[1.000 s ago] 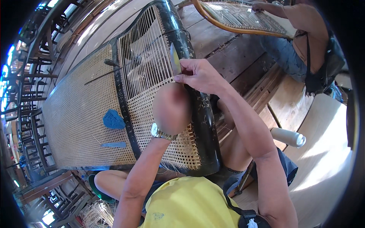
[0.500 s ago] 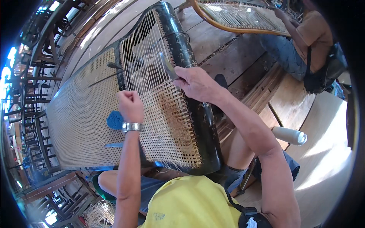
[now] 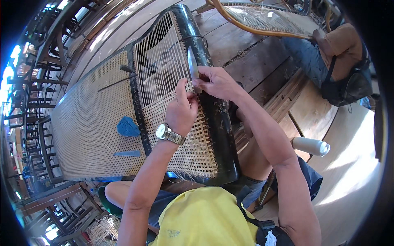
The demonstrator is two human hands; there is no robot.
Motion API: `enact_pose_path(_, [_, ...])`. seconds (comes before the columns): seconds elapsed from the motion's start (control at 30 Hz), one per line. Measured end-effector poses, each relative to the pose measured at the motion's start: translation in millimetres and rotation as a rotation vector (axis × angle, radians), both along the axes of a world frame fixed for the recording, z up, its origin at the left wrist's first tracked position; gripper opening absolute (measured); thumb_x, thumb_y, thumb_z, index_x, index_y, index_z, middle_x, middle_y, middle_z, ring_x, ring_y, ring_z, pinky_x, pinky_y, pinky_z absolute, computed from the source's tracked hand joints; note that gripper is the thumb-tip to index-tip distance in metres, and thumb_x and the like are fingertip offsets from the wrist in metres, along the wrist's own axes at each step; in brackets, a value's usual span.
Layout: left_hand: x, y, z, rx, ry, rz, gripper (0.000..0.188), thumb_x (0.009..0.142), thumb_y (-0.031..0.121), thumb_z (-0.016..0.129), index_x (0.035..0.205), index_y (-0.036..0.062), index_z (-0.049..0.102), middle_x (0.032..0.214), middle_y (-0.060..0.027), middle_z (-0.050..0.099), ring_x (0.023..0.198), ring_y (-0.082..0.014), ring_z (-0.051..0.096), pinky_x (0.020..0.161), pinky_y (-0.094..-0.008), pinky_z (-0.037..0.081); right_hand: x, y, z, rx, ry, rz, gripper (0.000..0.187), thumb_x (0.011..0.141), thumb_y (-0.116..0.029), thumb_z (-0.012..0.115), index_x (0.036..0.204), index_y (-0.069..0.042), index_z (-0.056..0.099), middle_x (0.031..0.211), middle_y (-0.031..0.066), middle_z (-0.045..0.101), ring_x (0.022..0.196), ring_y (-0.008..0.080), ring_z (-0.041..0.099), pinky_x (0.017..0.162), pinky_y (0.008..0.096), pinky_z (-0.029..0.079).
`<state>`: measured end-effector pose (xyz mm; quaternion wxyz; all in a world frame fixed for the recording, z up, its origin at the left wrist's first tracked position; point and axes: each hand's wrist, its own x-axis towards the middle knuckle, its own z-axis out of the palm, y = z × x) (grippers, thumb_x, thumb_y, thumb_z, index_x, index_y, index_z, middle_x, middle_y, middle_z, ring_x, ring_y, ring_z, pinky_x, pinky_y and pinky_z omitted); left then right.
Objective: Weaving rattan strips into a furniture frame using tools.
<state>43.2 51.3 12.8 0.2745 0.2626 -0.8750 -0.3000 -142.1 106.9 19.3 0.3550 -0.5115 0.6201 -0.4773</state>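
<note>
My right hand (image 3: 218,84) grips a knife (image 3: 192,64), its pale blade pointing away from me beside the black frame (image 3: 219,135). Close against it, my left hand (image 3: 182,111), with a metal watch on the wrist, rests over the woven cane panel (image 3: 191,151). Its index finger is raised and bent, while the thumb and other fingers draw together at the panel's right edge; what they pinch is too small to make out. Beyond both hands, bare parallel cane strands (image 3: 154,78) stretch across the frame. A brown stain marks the woven part.
On the larger cane panel (image 3: 92,127) to the left lie a blue sponge (image 3: 127,126), a flat pointed blade (image 3: 127,153) and a thin dark rod with a handle (image 3: 117,82). At the far right a person (image 3: 342,61) sits by a curved wooden frame (image 3: 242,28). A pale roll (image 3: 310,146) is nearby.
My left hand has moved right, from the frame's dividing bar to the panel's right edge beside the knife. The knife has swung more upright in my right hand.
</note>
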Motion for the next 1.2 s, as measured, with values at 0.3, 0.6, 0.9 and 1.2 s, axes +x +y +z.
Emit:
enact_pose_path(0.3, [-12.8, 5.7, 12.2, -0.208, -0.274, 0.041, 0.076, 0.086, 0.006, 0.067, 0.150, 0.0028, 0.027, 0.080, -0.0158, 0.072, 0.067, -0.0376, 0.069, 0.056, -0.0472, 0.053, 2.8, 1.0, 4.3, -0.109, 0.082, 0.015, 0.017, 0.095, -0.013, 0.068, 0.096, 0.001, 0.059, 0.077, 0.0089, 0.061, 0.071, 0.0146, 0.053, 0.069, 0.0335, 0.049])
enact_pose_path(0.6, [-16.1, -2.8, 10.1, -0.231, -0.173, -0.077, 0.052, 0.083, 0.000, 0.065, 0.129, -0.0017, 0.040, 0.088, -0.0255, 0.067, 0.074, -0.0422, 0.067, 0.061, -0.0489, 0.054, 5.5, 4.6, 9.5, -0.137, 0.111, 0.013, 0.012, 0.092, -0.006, 0.066, 0.099, 0.002, 0.059, 0.077, 0.0144, 0.060, 0.071, 0.0166, 0.051, 0.070, 0.0342, 0.049])
enact_pose_path(0.9, [7.1, -34.1, 15.6, 0.155, -0.159, 0.358, 0.018, 0.090, 0.005, 0.063, 0.101, 0.0016, 0.050, 0.082, -0.0198, 0.065, 0.066, -0.0273, 0.067, 0.060, -0.0404, 0.054, 15.6, 9.6, -10.2, -0.088, 0.237, -0.068, 0.014, 0.093, -0.005, 0.064, 0.106, -0.001, 0.061, 0.078, 0.0133, 0.061, 0.072, 0.0140, 0.053, 0.071, 0.0330, 0.049])
enact_pose_path(1.2, [79.0, 49.5, 20.8, 0.321, -0.008, -0.136, 0.011, 0.093, 0.012, 0.069, 0.096, 0.0017, 0.066, 0.091, -0.0096, 0.071, 0.073, -0.0126, 0.067, 0.067, -0.0250, 0.053, -4.3, 18.6, 12.3, 0.010, -0.060, -0.379, 0.016, 0.097, -0.012, 0.059, 0.109, -0.001, 0.059, 0.087, 0.0049, 0.062, 0.079, 0.0115, 0.057, 0.074, 0.0299, 0.049])
